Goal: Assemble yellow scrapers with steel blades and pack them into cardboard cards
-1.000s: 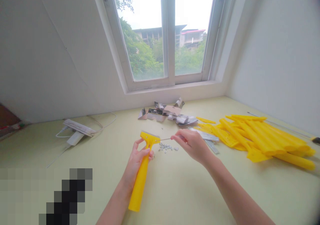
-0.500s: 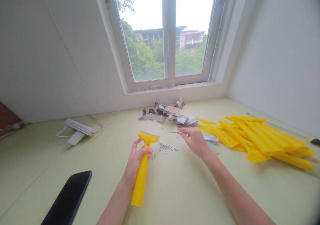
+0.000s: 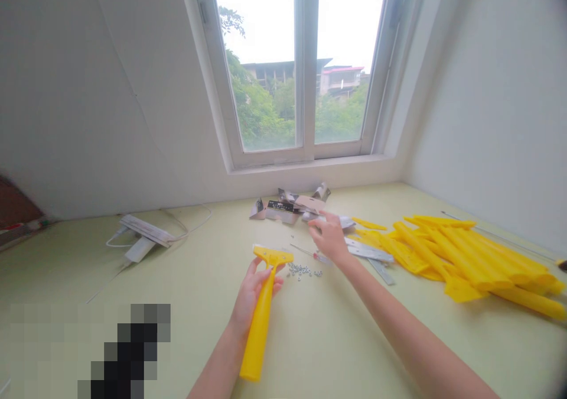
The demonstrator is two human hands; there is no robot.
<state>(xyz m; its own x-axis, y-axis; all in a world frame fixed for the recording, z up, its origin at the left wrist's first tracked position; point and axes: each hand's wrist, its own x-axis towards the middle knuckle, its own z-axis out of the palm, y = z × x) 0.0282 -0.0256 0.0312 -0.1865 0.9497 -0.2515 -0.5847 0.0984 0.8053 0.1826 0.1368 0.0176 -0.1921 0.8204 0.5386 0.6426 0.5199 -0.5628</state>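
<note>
My left hand [image 3: 252, 289] is closed around the neck of a yellow scraper [image 3: 259, 334], its wide head pointing away from me and its handle towards me. Small screws run along the head. My right hand [image 3: 330, 236] hangs over the table near the cardboard packaging, fingers loosely apart and nothing visible in them. Just below it lies a thin screwdriver [image 3: 303, 250] with a reddish, partly clear handle. Small metal nuts [image 3: 305, 271] are scattered right of the scraper's head.
Torn packaging [image 3: 281, 210] lies below the window. Flat metal plates [image 3: 370, 251] and a pile of yellow scraper handles [image 3: 465, 251] are on the right. A white power strip [image 3: 146, 230] with cables lies at left. The lower left corner is pixelated over a dark object.
My right hand has let go of the screwdriver, which now lies on the table, and has moved up towards the packaging. My left hand still holds the scraper. The view has shifted slightly.
</note>
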